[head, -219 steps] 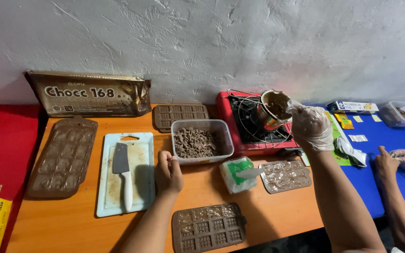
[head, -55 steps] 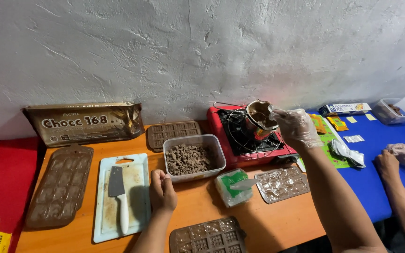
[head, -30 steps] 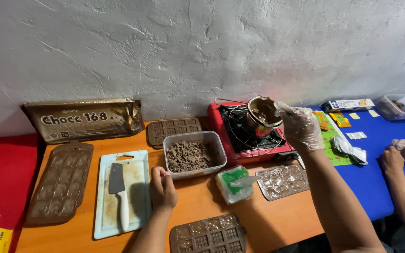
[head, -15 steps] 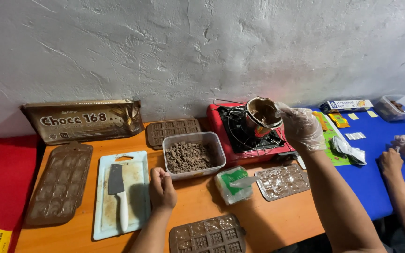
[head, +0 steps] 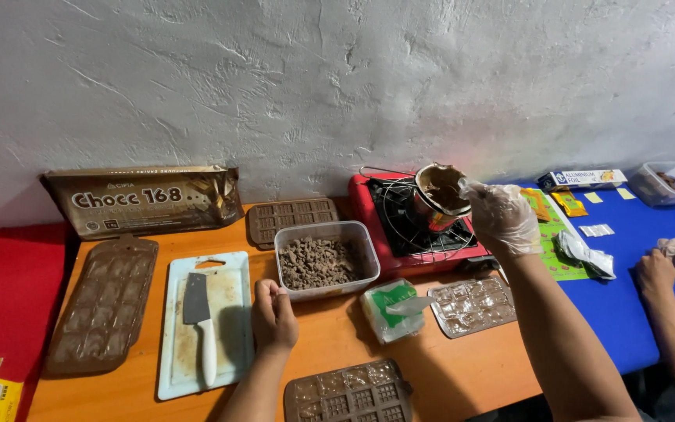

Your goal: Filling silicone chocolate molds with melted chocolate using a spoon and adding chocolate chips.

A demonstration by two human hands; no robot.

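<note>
**Gloved hand tips the pot over the stove**

Right hand, gloved, grips the small metal pot, tilted with its mouth leftward above the red stove. Left hand rests loosely curled on the table, just beside the tub of chocolate chunks, well apart from the pot.

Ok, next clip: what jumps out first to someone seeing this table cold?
The gloved right hand tilting a small metal pot of melted chocolate over the red portable stove at the table's back right. Just left of the stove sits a clear tub of chopped chocolate, with the bare left hand resting in front of it. Brown chocolate moulds lie around the white cutting board with its cleaver.
</note>
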